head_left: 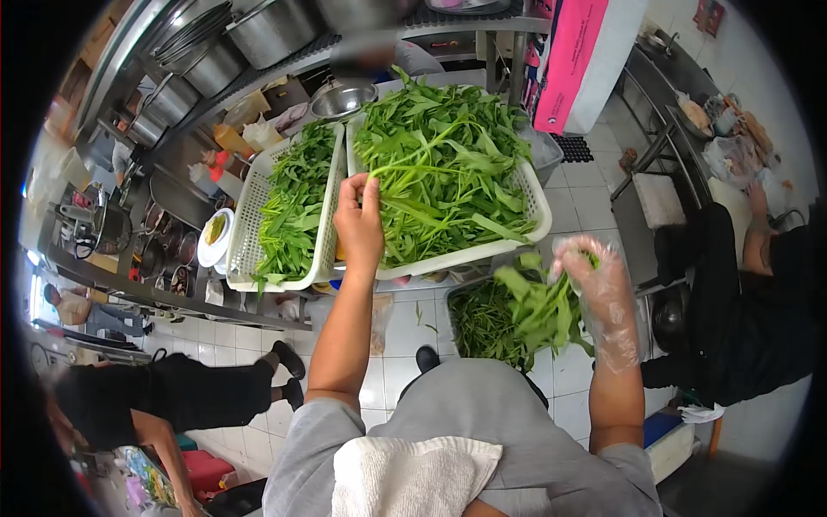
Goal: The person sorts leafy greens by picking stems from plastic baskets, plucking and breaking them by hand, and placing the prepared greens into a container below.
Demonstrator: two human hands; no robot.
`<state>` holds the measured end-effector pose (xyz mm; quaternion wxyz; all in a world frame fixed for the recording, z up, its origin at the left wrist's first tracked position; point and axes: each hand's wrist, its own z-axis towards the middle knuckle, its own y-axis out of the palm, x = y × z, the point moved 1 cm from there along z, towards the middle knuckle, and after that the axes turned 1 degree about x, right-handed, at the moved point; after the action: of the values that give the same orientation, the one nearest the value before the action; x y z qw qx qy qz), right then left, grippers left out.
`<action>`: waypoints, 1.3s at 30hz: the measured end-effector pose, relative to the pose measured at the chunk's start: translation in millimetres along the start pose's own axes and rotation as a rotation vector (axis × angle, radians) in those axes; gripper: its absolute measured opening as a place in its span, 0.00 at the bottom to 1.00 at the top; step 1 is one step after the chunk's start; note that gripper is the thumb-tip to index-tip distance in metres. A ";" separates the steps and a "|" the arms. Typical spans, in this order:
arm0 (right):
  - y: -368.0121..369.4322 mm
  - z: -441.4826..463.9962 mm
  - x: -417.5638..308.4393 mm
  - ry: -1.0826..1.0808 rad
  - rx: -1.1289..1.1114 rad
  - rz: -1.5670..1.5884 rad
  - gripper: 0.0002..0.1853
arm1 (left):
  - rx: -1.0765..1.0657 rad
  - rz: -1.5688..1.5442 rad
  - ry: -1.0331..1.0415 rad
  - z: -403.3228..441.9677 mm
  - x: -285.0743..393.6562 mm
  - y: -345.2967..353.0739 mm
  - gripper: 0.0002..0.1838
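My bare left hand (358, 226) pinches a stem of water spinach (422, 157) above the large white basket (540, 211), which is heaped with the same leafy greens. Out to the right, my right hand (600, 280), in a clear plastic glove, is closed around a bunch of water spinach (549, 308) whose leaves hang down to the left. Beneath that bunch, a dark bin (455, 300) on the floor contains loose leaves and stems. Left of the large basket stands a narrower white perforated basket (243, 252), with trimmed greens piled along its right side.
A metal bowl (343, 101) sits behind the baskets, and a white round container (215, 246) stands at their left. Steel pots (274, 34) line the upper shelf. People in dark clothes stand on both sides. A pink and white box (571, 69) rises at the back right.
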<state>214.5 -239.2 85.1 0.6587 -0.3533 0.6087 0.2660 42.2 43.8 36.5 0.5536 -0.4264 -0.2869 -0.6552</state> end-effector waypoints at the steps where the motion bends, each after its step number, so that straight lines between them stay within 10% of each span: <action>1: 2.5 7.1 -13.2 -0.027 0.042 -0.008 0.07 | -0.003 -0.006 0.004 -2.1 1.2 0.8 0.10; 3: 10.8 19.1 -40.9 -0.136 0.104 -0.191 0.08 | -0.107 0.204 0.043 -6.3 4.2 3.3 0.09; 5: 25.8 32.8 -61.7 -0.699 0.209 -0.636 0.10 | -0.126 0.240 0.081 -9.3 16.4 7.7 0.10; 7: 50.0 56.4 -57.3 -0.797 0.138 -0.695 0.09 | -0.086 0.315 0.359 -11.3 27.3 10.9 0.11; 11: 96.4 93.6 1.8 -1.067 0.265 -1.337 0.08 | -0.219 0.323 0.254 -24.1 58.5 10.0 0.10; 17: 114.4 98.3 -4.8 -0.740 0.214 -0.520 0.07 | -0.187 0.392 0.362 -30.5 53.3 4.5 0.09; 30: 117.2 104.9 -13.5 -0.897 0.200 -0.937 0.03 | -0.236 0.424 0.373 -34.3 50.9 13.9 0.07; 33: 86.2 134.9 -6.2 -0.262 0.224 0.011 0.08 | -0.234 0.364 0.254 -38.7 47.0 10.3 0.08; 36: 36.2 151.1 -6.2 -0.489 0.261 0.247 0.12 | -0.230 0.240 0.052 -33.9 27.9 1.3 0.09; 39: 19.7 150.3 -9.2 -0.247 0.150 0.572 0.09 | -0.254 0.213 -0.068 -32.8 -0.7 -7.4 0.13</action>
<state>290.4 -107.8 92.9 0.6503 -0.0831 0.6167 0.4357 27.1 18.0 21.2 0.5516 -0.5427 -0.1738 -0.6091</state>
